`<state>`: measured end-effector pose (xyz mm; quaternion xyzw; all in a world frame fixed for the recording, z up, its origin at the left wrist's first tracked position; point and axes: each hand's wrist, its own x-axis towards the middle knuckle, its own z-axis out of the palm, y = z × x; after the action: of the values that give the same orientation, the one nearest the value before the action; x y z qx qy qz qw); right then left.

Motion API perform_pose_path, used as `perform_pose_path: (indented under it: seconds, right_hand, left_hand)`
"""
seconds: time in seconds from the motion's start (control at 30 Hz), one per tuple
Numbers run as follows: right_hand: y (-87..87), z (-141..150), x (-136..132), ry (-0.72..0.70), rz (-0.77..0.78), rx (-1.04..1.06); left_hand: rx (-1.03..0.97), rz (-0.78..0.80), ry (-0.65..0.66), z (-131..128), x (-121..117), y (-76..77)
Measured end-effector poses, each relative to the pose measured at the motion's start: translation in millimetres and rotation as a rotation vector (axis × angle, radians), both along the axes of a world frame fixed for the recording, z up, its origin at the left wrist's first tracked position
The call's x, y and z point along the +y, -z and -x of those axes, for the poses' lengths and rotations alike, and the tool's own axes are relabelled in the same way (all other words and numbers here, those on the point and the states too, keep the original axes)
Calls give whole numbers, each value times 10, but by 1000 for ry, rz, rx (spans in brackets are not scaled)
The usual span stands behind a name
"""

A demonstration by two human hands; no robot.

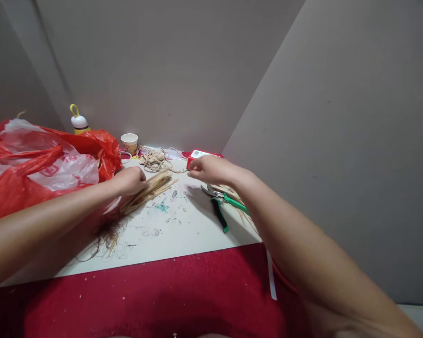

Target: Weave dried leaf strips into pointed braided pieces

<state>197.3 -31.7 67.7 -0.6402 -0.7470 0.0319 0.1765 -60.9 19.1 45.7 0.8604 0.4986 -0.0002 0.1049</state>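
My left hand (129, 181) is closed at the upper side of a bundle of dry straw-like stalks (153, 186), its fingers curled down against it. Dark, hair-thin fibres (109, 230) lie loose at the bundle's near end. Higher up and to the right, my right hand (211, 169) is closed in a pinch, where a strand from the tangled beige twine (154, 159) runs to its fingertips. Below that hand, pruning shears (220, 211) with green-and-black handles lie with blades apart. More pale stalks (245, 216) show beside the shears, partly hidden by my right forearm.
A red plastic bag (107, 150) fills the left side. Behind it stands a yellow-and-white bottle (79, 123), with a paper cup (129, 143) nearby. A red box (193, 157) sits behind my right hand. Grey walls close off the back and right; the white tabletop (183, 234) is stained.
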Motion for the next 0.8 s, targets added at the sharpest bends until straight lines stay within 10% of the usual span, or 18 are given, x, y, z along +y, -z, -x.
perform_pose_path:
  seconds: [0.13,0.33,0.53,0.8]
  right_hand:
    - [-189,551,271,41,57,268]
    - [46,1080,344,109,1,470]
    - [346,971,161,254,-211,546]
    - [1048,649,-8,362,-176,933]
  left_hand:
    - [36,-25,-48,-5,11,-114]
    - [178,-90,59,-270,-179,53]
    - [197,-123,158,-362,-110,176]
    - [345,-46,23,-161,115,-19]
